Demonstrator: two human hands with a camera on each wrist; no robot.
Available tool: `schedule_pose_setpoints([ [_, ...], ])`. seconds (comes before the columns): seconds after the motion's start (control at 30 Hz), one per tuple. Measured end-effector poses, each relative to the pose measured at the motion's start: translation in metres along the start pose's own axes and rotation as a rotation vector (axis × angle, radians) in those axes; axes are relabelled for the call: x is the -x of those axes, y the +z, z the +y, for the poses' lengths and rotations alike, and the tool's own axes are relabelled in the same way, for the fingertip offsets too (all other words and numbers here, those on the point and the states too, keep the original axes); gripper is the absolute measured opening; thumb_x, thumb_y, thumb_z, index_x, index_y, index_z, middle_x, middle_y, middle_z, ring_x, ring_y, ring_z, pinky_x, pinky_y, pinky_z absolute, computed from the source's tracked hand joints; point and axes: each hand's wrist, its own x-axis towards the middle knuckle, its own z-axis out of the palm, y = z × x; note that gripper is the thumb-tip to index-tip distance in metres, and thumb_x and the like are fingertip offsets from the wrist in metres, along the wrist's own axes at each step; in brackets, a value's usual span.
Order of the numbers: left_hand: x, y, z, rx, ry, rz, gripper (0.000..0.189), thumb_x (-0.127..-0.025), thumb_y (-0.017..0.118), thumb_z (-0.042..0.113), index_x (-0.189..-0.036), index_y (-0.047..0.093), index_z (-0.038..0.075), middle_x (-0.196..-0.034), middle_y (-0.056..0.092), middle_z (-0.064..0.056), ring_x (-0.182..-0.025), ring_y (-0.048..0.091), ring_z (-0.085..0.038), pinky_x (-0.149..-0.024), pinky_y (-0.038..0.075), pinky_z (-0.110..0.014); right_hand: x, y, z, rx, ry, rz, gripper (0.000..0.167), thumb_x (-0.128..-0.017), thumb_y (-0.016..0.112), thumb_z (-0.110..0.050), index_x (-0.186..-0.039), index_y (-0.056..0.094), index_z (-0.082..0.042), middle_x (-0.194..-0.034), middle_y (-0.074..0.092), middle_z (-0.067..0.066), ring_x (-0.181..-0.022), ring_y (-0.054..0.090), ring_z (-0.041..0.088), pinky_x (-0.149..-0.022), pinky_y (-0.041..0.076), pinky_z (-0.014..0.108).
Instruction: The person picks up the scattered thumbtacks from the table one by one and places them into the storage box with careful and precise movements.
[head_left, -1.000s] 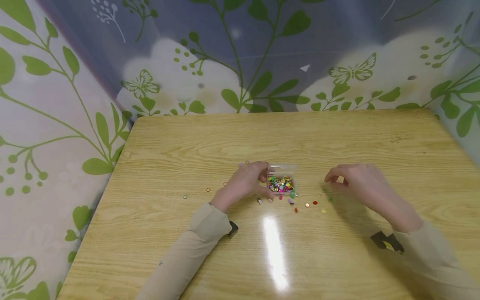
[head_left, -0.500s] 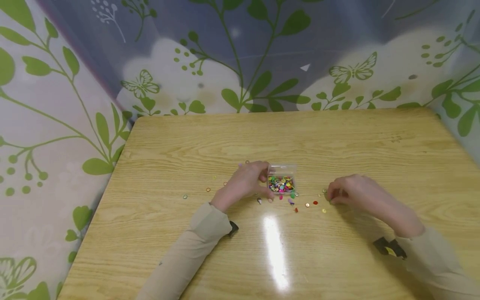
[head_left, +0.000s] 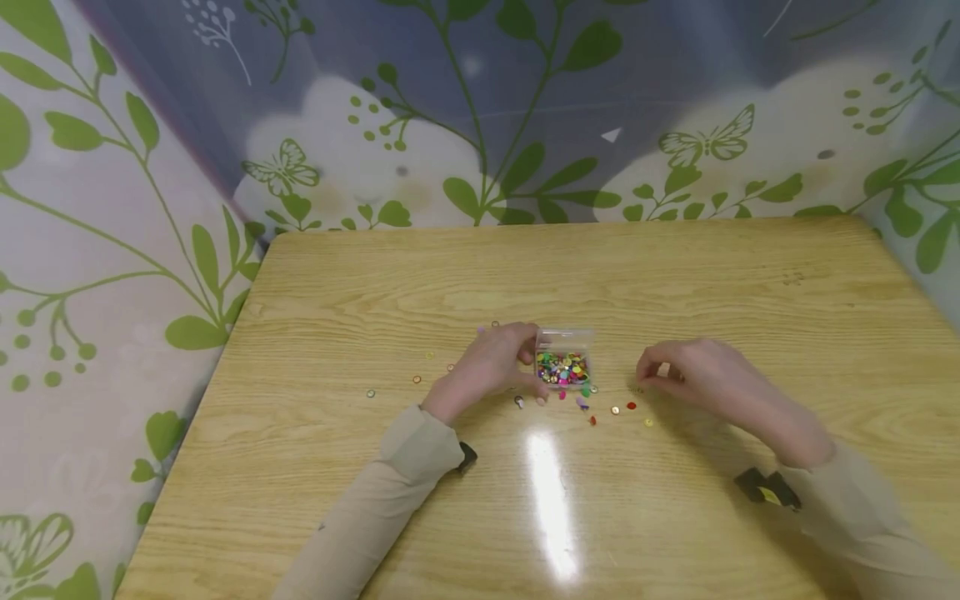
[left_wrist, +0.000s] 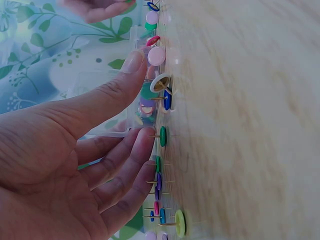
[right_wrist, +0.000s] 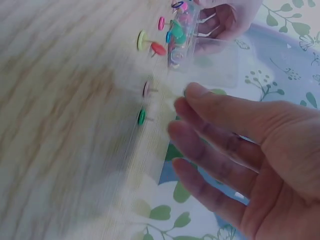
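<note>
A small clear plastic box stands on the table, lid raised at the back, filled with multicoloured thumbtacks. My left hand holds its left side, thumb at the front and fingers behind, as the left wrist view shows. Right of the box, my right hand is raised slightly over the table. Its thumb and index finger pinch a green thumbtack, mostly hidden by the fingertips. Below it in the right wrist view lie a pinkish thumbtack and another green one, points sideways in that view.
Loose thumbtacks lie around the box, among them a red one and a yellow one in front of the right hand. Several more are scattered left of the left hand, including a green-rimmed one. Patterned walls border the wooden table.
My right hand came down to the table, took up the green thumbtack lying there, and has moved slightly left toward the box. The left hand and the box have stayed in place.
</note>
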Motion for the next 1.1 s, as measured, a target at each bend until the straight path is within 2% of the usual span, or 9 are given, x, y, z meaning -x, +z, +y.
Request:
schedule_pose_setpoints([
  [0.23,0.001,0.000,0.000,0.001,0.001,0.003,0.061,-0.066,0.093,0.033,-0.116,0.064,0.011,-0.104,0.067,-0.001,-0.097,0.062,-0.016,-0.086,0.052,-0.030,-0.014,0.003,-0.012,0.051,-0.034,0.088,0.019,-0.080,0.084,-0.005,-0.090,0.075,-0.019,-0.086,0.075,-0.009,-0.068,0.067,0.008,-0.056,0.050,0.026],
  [0.5,0.000,0.000,0.000,0.001,0.009,0.013,0.061,-0.066,0.093,0.032,-0.115,0.065,0.010,-0.104,0.068,-0.001,-0.096,0.063,-0.016,-0.087,0.052,-0.031,-0.033,0.006,-0.026,0.057,-0.066,0.118,0.014,-0.083,0.082,-0.009,-0.091,0.077,-0.019,-0.090,0.076,-0.005,-0.062,0.063,0.007,-0.049,0.043,0.023],
  [0.7,0.000,0.000,0.000,0.001,0.006,0.006,0.063,-0.067,0.093,0.033,-0.118,0.065,0.011,-0.103,0.068,0.001,-0.096,0.062,-0.015,-0.086,0.052,-0.030,-0.044,0.008,-0.031,0.031,-0.039,0.132,0.012,-0.083,0.082,-0.007,-0.090,0.078,-0.017,-0.086,0.077,-0.003,-0.058,0.059,0.005,-0.045,0.039,0.022],
  [0.8,-0.001,0.000,0.000,0.008,0.001,0.001,0.065,-0.067,0.093,0.032,-0.121,0.065,0.012,-0.104,0.067,0.001,-0.096,0.062,-0.015,-0.086,0.052,-0.030,-0.047,0.009,-0.032,0.026,-0.023,0.140,0.010,-0.083,0.082,-0.008,-0.089,0.078,-0.016,-0.085,0.077,-0.002,-0.053,0.053,0.004,-0.043,0.035,0.022],
  [0.97,-0.001,0.000,0.000,0.022,-0.011,-0.002,0.062,-0.066,0.093,0.031,-0.118,0.065,0.012,-0.107,0.068,0.000,-0.099,0.064,-0.015,-0.088,0.052,-0.030,-0.050,0.010,-0.033,0.038,0.015,0.151,0.009,-0.084,0.082,-0.011,-0.087,0.076,-0.017,-0.084,0.077,-0.002,-0.045,0.034,0.003,-0.041,0.028,0.023],
  [1.1,-0.001,0.000,0.000,0.020,-0.017,-0.002,0.064,-0.066,0.093,0.032,-0.119,0.065,0.012,-0.107,0.069,0.000,-0.099,0.064,-0.015,-0.089,0.052,-0.031,-0.050,0.012,-0.033,0.052,0.017,0.169,0.009,-0.084,0.083,-0.012,-0.086,0.076,-0.017,-0.084,0.077,-0.003,-0.044,0.031,0.002,-0.040,0.027,0.023],
])
